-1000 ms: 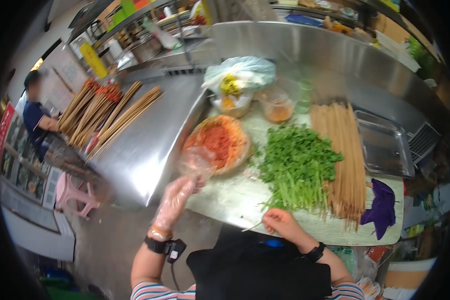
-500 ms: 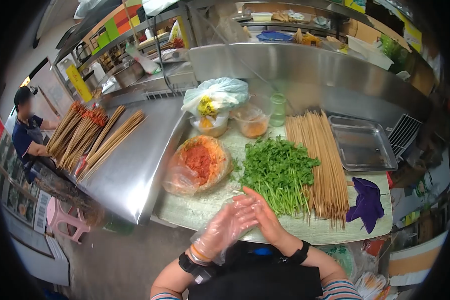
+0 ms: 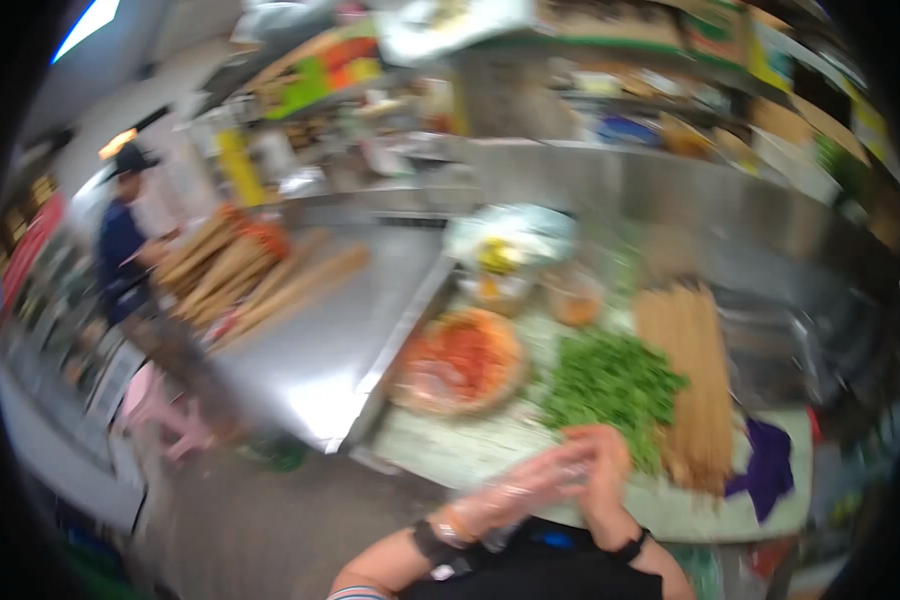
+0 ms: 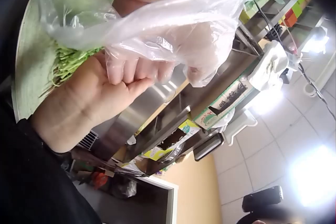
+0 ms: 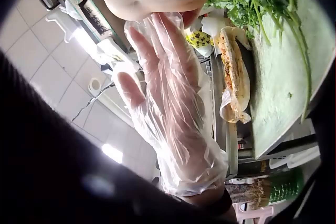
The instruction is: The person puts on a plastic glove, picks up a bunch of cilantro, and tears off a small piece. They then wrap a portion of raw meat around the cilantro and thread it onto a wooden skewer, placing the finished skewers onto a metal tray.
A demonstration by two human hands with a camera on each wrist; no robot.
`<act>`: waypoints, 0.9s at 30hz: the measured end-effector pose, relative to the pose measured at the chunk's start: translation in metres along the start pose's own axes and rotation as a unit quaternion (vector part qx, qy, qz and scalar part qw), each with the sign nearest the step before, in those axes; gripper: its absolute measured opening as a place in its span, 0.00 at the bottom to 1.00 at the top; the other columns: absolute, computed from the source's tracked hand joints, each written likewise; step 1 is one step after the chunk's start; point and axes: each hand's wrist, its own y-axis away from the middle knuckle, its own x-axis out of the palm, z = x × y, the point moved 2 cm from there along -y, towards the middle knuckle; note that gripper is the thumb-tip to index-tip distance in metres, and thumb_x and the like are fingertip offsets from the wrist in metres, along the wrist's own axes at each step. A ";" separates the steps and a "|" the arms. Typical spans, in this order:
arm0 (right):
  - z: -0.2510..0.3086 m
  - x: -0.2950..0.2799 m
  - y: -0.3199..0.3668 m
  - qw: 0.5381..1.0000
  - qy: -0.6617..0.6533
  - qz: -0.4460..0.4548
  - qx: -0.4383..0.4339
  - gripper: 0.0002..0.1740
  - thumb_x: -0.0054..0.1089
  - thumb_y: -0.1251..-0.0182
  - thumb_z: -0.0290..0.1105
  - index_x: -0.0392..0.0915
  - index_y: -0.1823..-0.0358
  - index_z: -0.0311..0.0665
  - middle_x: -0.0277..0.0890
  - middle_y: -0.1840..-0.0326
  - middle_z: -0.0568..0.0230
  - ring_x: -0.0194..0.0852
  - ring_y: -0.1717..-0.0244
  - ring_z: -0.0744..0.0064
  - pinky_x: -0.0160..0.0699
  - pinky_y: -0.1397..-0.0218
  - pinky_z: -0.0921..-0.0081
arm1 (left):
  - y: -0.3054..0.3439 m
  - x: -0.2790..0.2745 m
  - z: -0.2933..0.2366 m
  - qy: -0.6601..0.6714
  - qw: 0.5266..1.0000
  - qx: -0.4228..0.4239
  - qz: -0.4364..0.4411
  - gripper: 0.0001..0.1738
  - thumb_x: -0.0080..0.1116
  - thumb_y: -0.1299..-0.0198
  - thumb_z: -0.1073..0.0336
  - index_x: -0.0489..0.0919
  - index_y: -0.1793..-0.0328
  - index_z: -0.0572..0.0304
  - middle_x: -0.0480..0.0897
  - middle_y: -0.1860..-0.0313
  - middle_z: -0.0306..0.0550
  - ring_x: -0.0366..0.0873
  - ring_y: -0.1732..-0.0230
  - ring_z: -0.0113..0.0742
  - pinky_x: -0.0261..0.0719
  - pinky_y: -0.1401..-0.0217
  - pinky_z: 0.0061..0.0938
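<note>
My left hand (image 3: 515, 490) wears a clear plastic glove. Its fingers are straight and reach toward my bare right hand (image 3: 605, 475) over the table's front edge. The two hands meet at the fingers; in the left wrist view the right thumb lies along the gloved fingertips. The loose glove (image 5: 181, 129) wrinkles over the palm and wrist in the right wrist view. My right fingers are mostly hidden behind its palm there. Just beyond the hands lies a heap of leafy green cilantro (image 3: 610, 385). Left of it stands a bowl of red seasoned filling (image 3: 475, 360), lined with plastic.
Bundled wooden skewers (image 3: 695, 385) lie right of the greens, next to a purple cloth (image 3: 767, 465). A metal tray (image 3: 770, 345) sits behind. More skewers (image 3: 230, 270) rest on the steel counter (image 3: 320, 350) at left, where a person (image 3: 125, 245) stands. A pink stool (image 3: 165, 410) is below.
A second ago my left hand was by the bowl and my right pinched a thin stem. Both hands came together by half a second ago and remain in contact. The head view has shifted.
</note>
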 end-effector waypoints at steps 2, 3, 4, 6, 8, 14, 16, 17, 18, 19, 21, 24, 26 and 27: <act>-0.007 -0.001 -0.004 1.000 0.026 0.002 -0.013 0.21 0.39 0.25 0.41 0.76 0.63 0.33 0.78 0.64 0.61 0.74 0.63 0.72 0.72 0.56 0.75 | 0.004 0.003 -0.006 0.009 0.997 0.052 0.063 0.45 0.55 0.36 0.45 0.49 0.22 0.59 0.53 0.22 0.46 0.52 0.23 0.39 0.50 0.23 0.43; -0.008 0.004 -0.004 0.997 -0.064 -0.014 0.036 0.21 0.38 0.24 0.41 0.76 0.63 0.33 0.78 0.65 0.60 0.74 0.64 0.73 0.72 0.57 0.75 | 0.004 0.003 -0.009 0.019 0.998 0.036 0.049 0.42 0.50 0.32 0.46 0.48 0.21 0.59 0.53 0.22 0.47 0.52 0.23 0.39 0.51 0.23 0.40; -0.008 0.008 -0.002 0.985 -0.143 -0.042 0.092 0.21 0.37 0.23 0.41 0.75 0.63 0.33 0.78 0.66 0.60 0.74 0.65 0.74 0.72 0.58 0.76 | 0.004 0.009 -0.019 0.010 0.998 0.036 0.047 0.41 0.48 0.31 0.46 0.48 0.21 0.59 0.53 0.22 0.47 0.52 0.23 0.39 0.52 0.23 0.38; -0.001 0.015 -0.003 0.985 -0.148 -0.019 0.086 0.21 0.37 0.22 0.41 0.75 0.63 0.33 0.78 0.67 0.60 0.74 0.66 0.75 0.72 0.58 0.77 | 0.006 0.022 -0.035 0.004 0.998 0.032 0.052 0.40 0.46 0.30 0.45 0.49 0.22 0.59 0.53 0.22 0.47 0.52 0.23 0.38 0.52 0.23 0.36; 0.000 0.013 -0.003 0.983 -0.155 -0.020 0.094 0.21 0.38 0.22 0.42 0.74 0.63 0.32 0.78 0.67 0.60 0.74 0.66 0.75 0.72 0.59 0.78 | 0.010 0.027 -0.043 0.006 0.998 0.035 0.048 0.40 0.45 0.30 0.45 0.49 0.22 0.59 0.53 0.22 0.47 0.52 0.23 0.37 0.53 0.23 0.34; -0.003 0.019 -0.003 0.986 -0.149 -0.002 0.073 0.23 0.37 0.22 0.43 0.74 0.64 0.31 0.77 0.69 0.58 0.74 0.69 0.74 0.73 0.62 0.79 | 0.024 0.011 -0.040 -0.071 0.997 0.040 0.010 0.37 0.47 0.30 0.49 0.54 0.24 0.63 0.59 0.25 0.49 0.60 0.27 0.40 0.54 0.25 0.35; -0.005 0.014 -0.007 0.982 -0.159 0.005 0.100 0.22 0.39 0.22 0.45 0.73 0.63 0.33 0.75 0.71 0.60 0.74 0.71 0.74 0.73 0.65 0.79 | 0.044 -0.003 -0.048 -0.127 0.990 0.052 -0.038 0.33 0.50 0.31 0.52 0.60 0.27 0.64 0.67 0.30 0.49 0.65 0.31 0.38 0.58 0.27 0.34; -0.005 0.004 -0.006 0.980 -0.159 0.003 0.117 0.22 0.40 0.23 0.45 0.72 0.63 0.34 0.74 0.72 0.61 0.74 0.72 0.74 0.73 0.67 0.79 | 0.058 -0.007 -0.049 -0.149 0.986 0.054 -0.060 0.31 0.51 0.31 0.53 0.63 0.28 0.65 0.71 0.33 0.49 0.67 0.32 0.38 0.60 0.28 0.34; -0.017 -0.005 -0.005 0.985 -0.126 -0.011 0.113 0.22 0.40 0.23 0.45 0.72 0.64 0.33 0.74 0.72 0.60 0.74 0.74 0.73 0.72 0.72 0.79 | 0.073 0.003 -0.063 -0.228 0.962 0.039 -0.146 0.28 0.53 0.32 0.56 0.67 0.31 0.65 0.75 0.38 0.48 0.71 0.36 0.35 0.64 0.31 0.32; -0.020 -0.010 0.000 0.988 -0.104 -0.011 0.116 0.22 0.40 0.23 0.45 0.72 0.64 0.33 0.74 0.72 0.59 0.74 0.74 0.73 0.72 0.72 0.79 | 0.090 0.012 -0.079 -0.298 0.928 0.011 -0.222 0.25 0.55 0.33 0.59 0.70 0.34 0.65 0.79 0.43 0.47 0.74 0.40 0.33 0.68 0.34 0.31; -0.021 -0.015 0.005 0.989 -0.065 -0.006 0.131 0.23 0.38 0.23 0.45 0.72 0.65 0.33 0.74 0.74 0.59 0.73 0.74 0.74 0.72 0.73 0.79 | 0.116 -0.022 -0.079 -0.488 0.795 0.042 -0.358 0.20 0.61 0.39 0.70 0.76 0.40 0.59 0.82 0.55 0.41 0.80 0.53 0.30 0.75 0.45 0.24; -0.040 -0.024 0.013 0.983 -0.075 0.030 0.168 0.23 0.37 0.22 0.45 0.73 0.66 0.32 0.75 0.74 0.60 0.71 0.75 0.76 0.70 0.70 0.80 | 0.123 -0.026 -0.120 -0.784 0.506 0.151 -0.327 0.25 0.66 0.51 0.75 0.78 0.44 0.53 0.80 0.56 0.46 0.79 0.53 0.41 0.76 0.49 0.31; -0.042 -0.023 0.015 0.980 -0.075 0.042 0.177 0.23 0.37 0.22 0.44 0.73 0.66 0.33 0.75 0.74 0.61 0.70 0.75 0.78 0.69 0.68 0.82 | 0.117 -0.032 -0.131 -0.864 0.360 0.187 -0.297 0.30 0.68 0.62 0.77 0.79 0.47 0.50 0.77 0.53 0.47 0.75 0.50 0.48 0.76 0.49 0.39; -0.042 -0.022 0.014 0.980 -0.075 0.045 0.178 0.23 0.37 0.22 0.44 0.73 0.66 0.33 0.76 0.74 0.61 0.70 0.75 0.78 0.69 0.68 0.82 | 0.110 -0.038 -0.136 -0.879 0.338 0.188 -0.278 0.30 0.68 0.62 0.76 0.79 0.47 0.49 0.77 0.53 0.47 0.75 0.50 0.48 0.75 0.49 0.39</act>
